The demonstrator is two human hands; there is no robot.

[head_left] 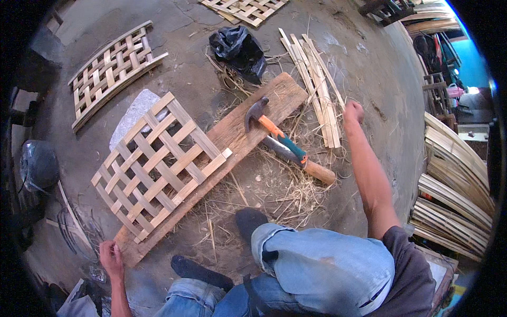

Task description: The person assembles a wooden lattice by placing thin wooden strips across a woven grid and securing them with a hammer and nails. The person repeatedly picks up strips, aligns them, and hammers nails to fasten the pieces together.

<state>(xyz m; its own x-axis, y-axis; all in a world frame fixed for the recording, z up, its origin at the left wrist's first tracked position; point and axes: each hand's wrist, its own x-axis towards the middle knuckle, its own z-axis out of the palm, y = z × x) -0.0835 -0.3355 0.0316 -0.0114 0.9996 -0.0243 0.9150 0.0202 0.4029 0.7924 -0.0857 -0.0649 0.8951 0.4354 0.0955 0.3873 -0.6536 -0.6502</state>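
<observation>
Hammer handle [280,134]: no legible lettering or brand.
Plank [285,92]: no readable marks.
Woven panel [216,165]: no readable numbers or labels.
Pale strips [320,95]: no readable writing.
Black plastic bag [237,50]: no legible print.
Right-hand background: signs or text, none readable.

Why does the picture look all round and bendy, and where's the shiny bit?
Head view: the fisheye lens blackens the corners and probably bends the stacked pale strips at right; head view: white glare by the blue wall; head view: the woven panel looks fairly sharp.
</observation>
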